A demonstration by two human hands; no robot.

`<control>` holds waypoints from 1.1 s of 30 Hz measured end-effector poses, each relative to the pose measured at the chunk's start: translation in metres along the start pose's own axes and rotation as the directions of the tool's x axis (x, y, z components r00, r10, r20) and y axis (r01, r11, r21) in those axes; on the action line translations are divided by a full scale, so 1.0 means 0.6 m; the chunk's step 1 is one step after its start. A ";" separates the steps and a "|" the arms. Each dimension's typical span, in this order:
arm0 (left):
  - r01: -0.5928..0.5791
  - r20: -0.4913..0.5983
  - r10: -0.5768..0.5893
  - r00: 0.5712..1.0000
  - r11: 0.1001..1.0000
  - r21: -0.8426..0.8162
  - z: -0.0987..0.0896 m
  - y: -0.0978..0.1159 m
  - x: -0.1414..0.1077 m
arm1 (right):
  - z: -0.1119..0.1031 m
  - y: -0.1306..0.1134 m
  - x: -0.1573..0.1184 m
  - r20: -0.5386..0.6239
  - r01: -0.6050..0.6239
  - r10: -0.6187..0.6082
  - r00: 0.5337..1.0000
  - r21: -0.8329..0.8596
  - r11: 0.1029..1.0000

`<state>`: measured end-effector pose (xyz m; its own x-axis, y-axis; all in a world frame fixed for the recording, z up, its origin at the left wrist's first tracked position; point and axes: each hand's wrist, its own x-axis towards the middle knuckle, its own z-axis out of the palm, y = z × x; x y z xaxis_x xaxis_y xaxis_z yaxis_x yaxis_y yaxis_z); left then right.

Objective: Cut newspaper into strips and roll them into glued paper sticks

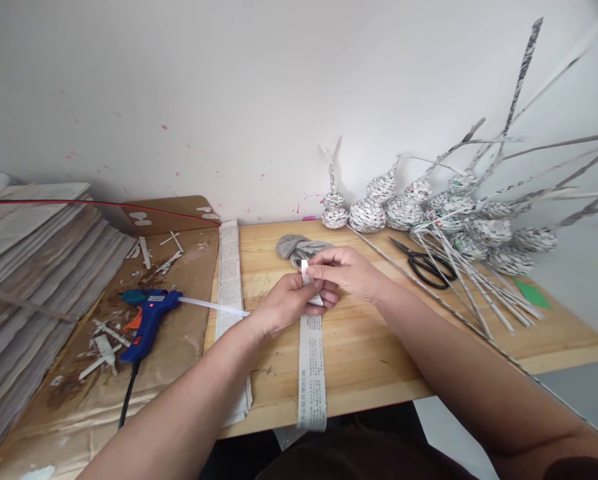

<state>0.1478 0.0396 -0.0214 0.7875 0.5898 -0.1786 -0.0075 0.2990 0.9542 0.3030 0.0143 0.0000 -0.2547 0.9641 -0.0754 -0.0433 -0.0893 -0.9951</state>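
Observation:
A long strip of printed newspaper runs from between my fingers down over the table's front edge. My left hand pinches it near its far end, thumb on top. From the right side, my right hand grips the same end, where a narrow white folded or rolled tip sticks up. Just beyond my fingers lies a crumpled grey knitted cloth. Left of my hands rests a stack of cut newspaper strips. My fingers partly hide how the tip is folded.
A blue glue gun with a glue stick lies on stained cardboard among paper scraps. Piled newspapers stand at far left. Woven paper gourds, black-handled scissors and rolled paper sticks occupy the right, before a wall.

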 end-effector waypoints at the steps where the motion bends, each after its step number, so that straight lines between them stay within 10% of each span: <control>1: 0.003 -0.002 -0.003 1.000 1.000 0.006 0.000 0.000 0.000 | -0.001 -0.001 -0.001 0.000 0.001 -0.001 1.000 -0.014 1.000; 11: 0.026 -0.056 -0.029 0.998 0.999 -0.046 0.009 -0.004 -0.001 | 0.001 0.009 0.005 -0.183 -0.031 0.025 0.983 -0.026 0.999; 22: 0.013 0.022 -0.013 1.000 1.000 0.013 0.002 -0.010 0.001 | 0.001 -0.004 -0.002 0.003 -0.006 0.006 1.000 -0.011 1.000; 33: 0.014 0.058 -0.018 0.998 0.997 0.078 0.002 -0.010 0.002 | 0.003 0.008 0.003 -0.064 -0.092 0.104 0.993 0.167 0.982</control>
<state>0.1495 0.0376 -0.0274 0.8220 0.5396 -0.1818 0.0516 0.2473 0.9676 0.3008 0.0149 -0.0050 -0.1957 0.9636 -0.1821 -0.1803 -0.2178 -0.9592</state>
